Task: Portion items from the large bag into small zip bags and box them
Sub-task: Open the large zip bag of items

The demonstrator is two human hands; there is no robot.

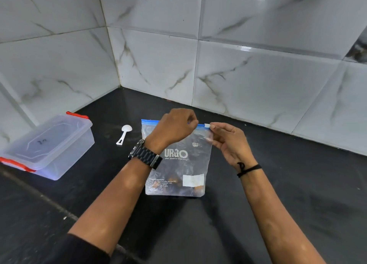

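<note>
A large clear zip bag (179, 170) with a blue zip strip and white "URGO" lettering stands upright on the black counter, with brownish items at its bottom. My left hand (174, 128) pinches the blue strip near the middle of the top edge. My right hand (226, 139) pinches the bag's top right corner, fingertips at the white slider. To the left lies a white plastic scoop (123, 133), bowl facing the wall. Farther left sits a clear plastic box (49, 144) with red clips and its lid on.
The black counter (288, 184) runs into a corner of white marble-look wall tiles (258, 75) behind the bag. A seam crosses the counter at lower left. No small zip bags are in view.
</note>
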